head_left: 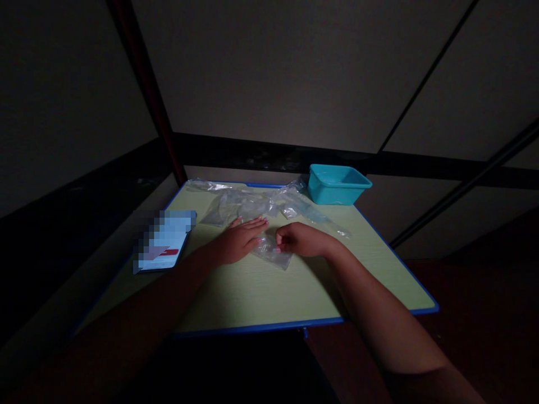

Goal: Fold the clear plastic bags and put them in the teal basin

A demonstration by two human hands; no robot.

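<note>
A small clear plastic bag (273, 255) lies on the table between my hands. My left hand (241, 240) is flat with its fingers stretched out, resting at the bag's left side and on the plastic behind it. Curled into a closed shape, my right hand (298, 239) is at the bag's right part, fingertips down on it; whether it pinches the plastic is hidden. Just beyond my fingers, several more clear plastic bags (223, 209) lie crumpled and overlapping across the back of the table.
The light green table (252, 297) has a blue edge. A turquoise plastic basket (337, 193) stands at its back right corner. On the left lies a phone (168, 247) with a lit screen, partly blurred out. Dark wall panels (269, 78) rise behind the table.
</note>
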